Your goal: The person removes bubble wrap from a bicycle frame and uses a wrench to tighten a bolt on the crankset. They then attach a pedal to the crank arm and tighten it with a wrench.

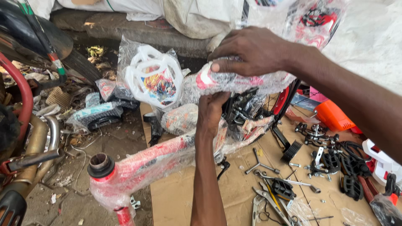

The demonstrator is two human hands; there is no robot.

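A red and white bicycle frame (pixel 142 165) wrapped in clear plastic lies across the middle, its head tube at the lower left. My right hand (pixel 251 50) grips the top of a plastic-wrapped frame tube (pixel 234 81). My left hand (pixel 211 111) reaches up from below and holds the same wrapped tube from underneath. A white plastic front plate with a colourful picture (pixel 153 79), also in plastic, hangs just left of my hands.
Cardboard (pixel 184 196) covers the ground under the frame. Wrenches and pliers (pixel 272 188), black pedals (pixel 351 184), brake parts (pixel 314 134) and an orange part (pixel 335 115) lie at the right. Small wrapped tyres (pixel 100 115) and a motorcycle's exhaust pipe (pixel 37 142) sit at the left.
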